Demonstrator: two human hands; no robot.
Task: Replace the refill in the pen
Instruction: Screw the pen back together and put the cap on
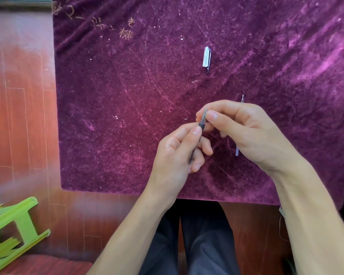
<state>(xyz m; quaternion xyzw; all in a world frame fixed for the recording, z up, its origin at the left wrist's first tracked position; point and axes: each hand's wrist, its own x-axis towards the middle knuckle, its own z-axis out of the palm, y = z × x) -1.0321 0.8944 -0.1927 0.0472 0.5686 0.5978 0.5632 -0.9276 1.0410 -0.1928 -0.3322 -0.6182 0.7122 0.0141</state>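
Over a purple velvet cloth (pixel 127 116), plush and scuffed with pale lint streaks, holding a slim pen (pixel 202 124): dark rubbery grip section, clear tapered cone, fine metal tip pointing away. Left hand (pixel 179 153) clenched around the lower barrel, thumb pressed on the dark grip. Right hand (pixel 244 130) pinching the clear cone near the tip between thumb and forefinger. Lying flat on the cloth under the right hand, a thin translucent refill (pixel 237 149), its pointed metal nib showing beyond the knuckles, its plain tube end below the palm. Further off, well apart, a clear plastic cap (pixel 206 57) with a dark clip. At the lower left, on reddish wood-plank flooring (pixel 24 116), a lime-green plastic stool (pixel 10 231) tipped on its side.
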